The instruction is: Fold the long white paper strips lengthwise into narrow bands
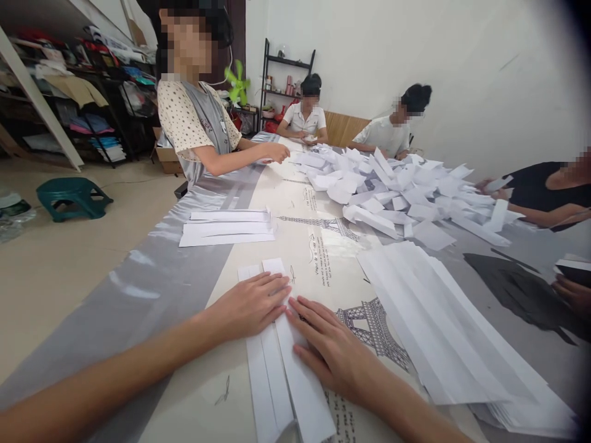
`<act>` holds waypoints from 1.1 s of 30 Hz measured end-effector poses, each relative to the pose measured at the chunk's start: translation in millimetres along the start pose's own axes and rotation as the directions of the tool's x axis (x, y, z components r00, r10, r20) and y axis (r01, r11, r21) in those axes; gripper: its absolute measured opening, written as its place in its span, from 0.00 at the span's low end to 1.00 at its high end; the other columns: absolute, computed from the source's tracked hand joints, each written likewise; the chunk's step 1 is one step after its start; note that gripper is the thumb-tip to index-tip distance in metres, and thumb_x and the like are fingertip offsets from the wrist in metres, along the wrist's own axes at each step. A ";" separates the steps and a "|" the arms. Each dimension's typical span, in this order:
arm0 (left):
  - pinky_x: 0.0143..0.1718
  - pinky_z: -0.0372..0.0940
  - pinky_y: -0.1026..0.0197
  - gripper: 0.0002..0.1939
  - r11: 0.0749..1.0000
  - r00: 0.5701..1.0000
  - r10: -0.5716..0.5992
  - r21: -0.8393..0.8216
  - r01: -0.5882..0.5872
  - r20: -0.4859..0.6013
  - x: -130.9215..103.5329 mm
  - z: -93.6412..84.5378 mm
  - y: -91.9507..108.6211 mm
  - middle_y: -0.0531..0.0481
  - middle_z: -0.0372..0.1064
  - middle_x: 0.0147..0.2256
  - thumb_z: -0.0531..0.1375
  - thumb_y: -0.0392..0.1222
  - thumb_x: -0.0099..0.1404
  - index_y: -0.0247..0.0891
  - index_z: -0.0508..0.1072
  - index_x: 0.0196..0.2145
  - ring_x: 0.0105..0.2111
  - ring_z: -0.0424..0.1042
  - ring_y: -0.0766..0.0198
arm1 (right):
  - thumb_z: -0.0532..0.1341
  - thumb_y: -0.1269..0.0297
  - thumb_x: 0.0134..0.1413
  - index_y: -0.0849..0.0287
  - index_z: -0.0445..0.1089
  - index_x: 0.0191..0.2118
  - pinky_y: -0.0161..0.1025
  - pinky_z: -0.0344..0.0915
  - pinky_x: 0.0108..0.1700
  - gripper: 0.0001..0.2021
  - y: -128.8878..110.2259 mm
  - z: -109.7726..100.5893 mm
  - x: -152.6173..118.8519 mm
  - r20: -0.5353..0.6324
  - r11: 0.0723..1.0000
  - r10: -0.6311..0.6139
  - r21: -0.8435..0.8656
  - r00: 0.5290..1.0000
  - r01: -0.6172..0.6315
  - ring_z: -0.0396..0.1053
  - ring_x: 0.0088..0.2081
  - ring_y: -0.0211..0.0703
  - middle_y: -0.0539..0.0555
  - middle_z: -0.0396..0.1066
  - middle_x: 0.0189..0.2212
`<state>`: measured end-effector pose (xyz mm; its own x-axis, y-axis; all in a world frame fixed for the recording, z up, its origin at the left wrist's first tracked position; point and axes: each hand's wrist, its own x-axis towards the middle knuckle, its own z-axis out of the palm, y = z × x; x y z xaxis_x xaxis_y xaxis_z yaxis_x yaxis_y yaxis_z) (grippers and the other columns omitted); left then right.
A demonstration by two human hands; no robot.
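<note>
A long sheet of white paper (307, 387), folded into lengthwise strips, lies on the printed tablecloth (198, 381) in front of me. My left hand (258, 301) rests flat across its upper part, fingers stretched to the right. Against the right edge of the folded paper lies my right hand (330, 344), palm down with fingers extended, its fingertips close to those of the left. Neither hand grips anything. To the right is a stack of creased white sheets (438, 320). Beyond my left hand sits a smaller set of folded paper strips (226, 229).
A large heap of folded paper pieces (392, 191) covers the table's far right. Co-workers sit or stand around the table, one person (203, 117) at the left edge. A dark flat item (517, 289) lies at right. A green stool (74, 195) stands on the floor.
</note>
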<state>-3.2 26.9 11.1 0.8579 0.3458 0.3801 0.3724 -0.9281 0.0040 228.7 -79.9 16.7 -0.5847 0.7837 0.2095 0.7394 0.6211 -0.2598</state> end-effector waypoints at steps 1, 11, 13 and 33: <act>0.61 0.64 0.50 0.18 1.000 1.000 0.001 -0.005 -0.001 0.007 -0.3 -0.9 -1.3 0.40 0.70 0.58 0.47 0.44 0.80 0.33 0.70 0.56 0.58 0.70 0.53 | 0.56 0.69 0.69 0.59 0.56 0.71 0.57 0.60 0.69 0.27 -0.3 -2.1 -1.2 0.006 1.000 -0.004 0.001 1.000 0.004 0.53 0.71 0.53 0.58 0.58 0.69; 0.62 0.64 0.48 0.17 0.999 0.999 0.011 -0.035 -0.010 0.034 -1.0 -3.7 -8.3 0.45 0.70 0.60 0.48 0.44 0.80 0.38 0.69 0.58 0.58 0.71 0.56 | 0.58 0.68 0.69 0.60 0.71 0.59 0.52 0.69 0.65 0.17 -8.7 -27.1 -17.7 0.065 0.998 -0.061 0.034 0.996 0.059 0.63 0.66 0.52 0.57 0.70 0.62; 0.64 0.62 0.48 0.16 0.999 0.999 0.007 -0.034 -0.005 0.052 -0.7 -4.0 -11.4 0.47 0.70 0.60 0.48 0.42 0.80 0.39 0.70 0.58 0.58 0.71 0.57 | 0.59 0.67 0.68 0.59 0.71 0.60 0.50 0.68 0.65 0.17 -7.7 -29.7 -19.0 0.093 0.997 -0.060 0.053 0.994 0.056 0.63 0.66 0.51 0.55 0.70 0.62; 0.59 0.65 0.45 0.29 0.990 0.986 -0.072 0.134 0.052 0.148 -6.6 -4.2 -2.6 0.33 0.66 0.61 0.49 0.60 0.78 0.34 0.68 0.61 0.63 0.65 0.42 | 0.58 0.59 0.71 0.52 0.70 0.62 0.55 0.62 0.68 0.17 3.6 -28.2 -19.6 0.146 0.990 -0.051 0.134 0.988 0.031 0.51 0.71 0.53 0.52 0.64 0.67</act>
<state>-11.3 26.4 12.5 0.8720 0.4280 0.2375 0.4603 -0.8821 -0.1005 252.2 -93.0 38.2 -0.6638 0.7434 0.0824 0.6696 0.6397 -0.3774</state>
